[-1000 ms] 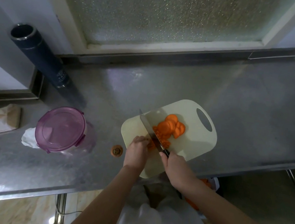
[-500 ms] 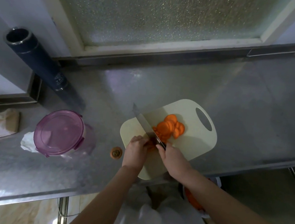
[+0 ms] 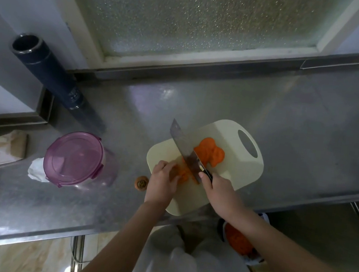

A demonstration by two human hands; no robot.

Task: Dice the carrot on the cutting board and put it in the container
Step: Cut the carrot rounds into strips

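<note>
Gripping black-handled steel cleaver (image 3: 185,149), right hand (image 3: 220,193) angles blade down onto cream plastic cutting board (image 3: 235,178); left hand (image 3: 163,180), fingers curled, pins orange carrot stub (image 3: 182,174) there, mostly hidden; cut slices (image 3: 211,154) right of blade blurred.

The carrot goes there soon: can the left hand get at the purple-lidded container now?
Probably yes: the container stands left of the left hand, only a carrot end lying between; that hand now holds carrot.

Orange carrot slices (image 3: 209,154) piled mid cream cutting board (image 3: 237,174); uncut carrot piece (image 3: 183,175) near board's left edge. Clear container (image 3: 111,169), purple lid (image 3: 74,158) on, stands well left.
</note>
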